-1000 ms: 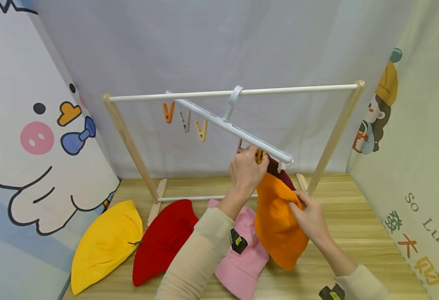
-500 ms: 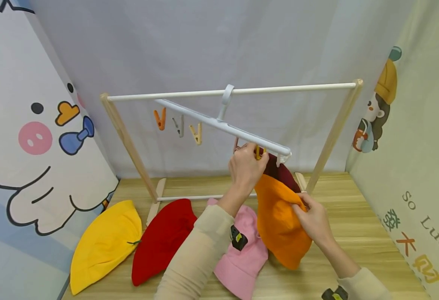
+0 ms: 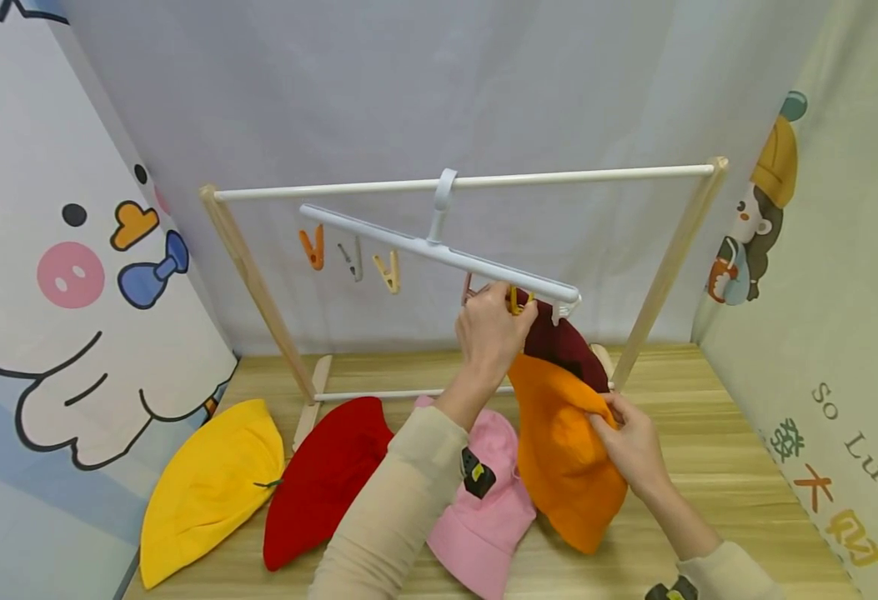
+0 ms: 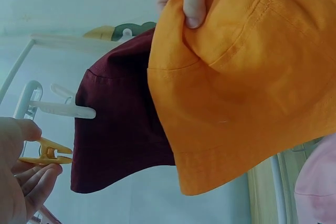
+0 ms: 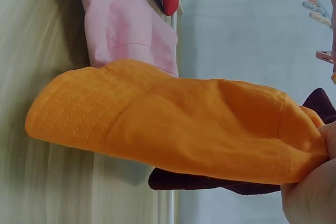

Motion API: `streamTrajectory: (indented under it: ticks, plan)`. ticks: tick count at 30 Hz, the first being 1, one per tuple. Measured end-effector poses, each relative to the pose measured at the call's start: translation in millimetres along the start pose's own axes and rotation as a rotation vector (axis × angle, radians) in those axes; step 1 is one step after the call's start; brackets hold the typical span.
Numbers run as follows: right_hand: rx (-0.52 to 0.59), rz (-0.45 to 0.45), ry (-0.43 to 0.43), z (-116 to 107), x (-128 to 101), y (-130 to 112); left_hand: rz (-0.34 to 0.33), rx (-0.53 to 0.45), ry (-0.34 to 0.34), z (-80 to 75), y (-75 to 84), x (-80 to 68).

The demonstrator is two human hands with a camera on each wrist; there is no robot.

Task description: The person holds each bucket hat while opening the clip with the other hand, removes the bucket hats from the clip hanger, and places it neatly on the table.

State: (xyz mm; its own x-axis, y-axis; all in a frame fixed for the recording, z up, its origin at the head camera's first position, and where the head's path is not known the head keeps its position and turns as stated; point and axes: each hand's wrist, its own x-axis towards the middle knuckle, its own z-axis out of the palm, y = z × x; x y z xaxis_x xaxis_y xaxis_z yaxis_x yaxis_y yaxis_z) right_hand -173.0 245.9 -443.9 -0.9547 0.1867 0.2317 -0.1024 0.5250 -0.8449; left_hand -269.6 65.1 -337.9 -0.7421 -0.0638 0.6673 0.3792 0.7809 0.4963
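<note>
Orange hat (image 3: pixel 566 454), soft, light and limp, hung below the hanger bar (image 3: pixel 439 248) near the desk's back edge, its brim pinched by the right hand (image 3: pixel 634 446) while the left hand (image 3: pixel 491 333) pinched the yellow clip (image 4: pixel 47 152).

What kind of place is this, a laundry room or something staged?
Probably a staged set, not a real laundry room: printed cartoon cloth backdrops wall in a wooden tabletop holding a small drying rack with a peg hanger, and bucket hats such as the yellow hat.
</note>
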Motion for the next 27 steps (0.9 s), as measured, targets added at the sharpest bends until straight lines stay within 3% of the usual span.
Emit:
streamTrajectory:
  ticks: [17, 27]
  plan:
    - [0.046, 0.166, -0.028, -3.7, 1.1, 17.9, -0.033, 0.042, -0.023, -0.3, -4.2, 3.9]
    - [0.007, 0.194, -0.019, -8.7, 4.2, 32.5, -0.029, 0.061, -0.016, -1.2, -3.5, 6.5]
